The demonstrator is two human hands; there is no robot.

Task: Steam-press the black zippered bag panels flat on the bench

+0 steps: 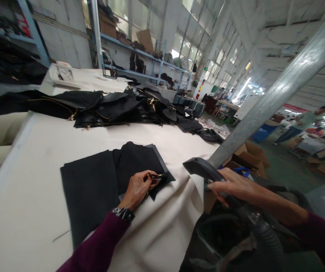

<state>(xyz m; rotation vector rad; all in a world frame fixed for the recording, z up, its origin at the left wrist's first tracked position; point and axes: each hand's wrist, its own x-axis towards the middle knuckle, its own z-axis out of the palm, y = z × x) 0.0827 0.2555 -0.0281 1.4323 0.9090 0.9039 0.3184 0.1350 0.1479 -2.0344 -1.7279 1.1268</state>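
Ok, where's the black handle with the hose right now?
In the head view, the black handle sits low on the right, just off the white table's edge, under the right hand and below the slanting grey metal post.

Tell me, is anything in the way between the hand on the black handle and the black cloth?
Nothing visible. The right hand grips the handle beside the table edge; only bare cream table cover separates it from the black cloth, where the left hand rests.

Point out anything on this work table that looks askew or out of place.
Little stands out. The black fabric pieces under the left hand overlap unevenly, one corner poking out. The black zippered pieces behind lie in a loose heap, not stacked.
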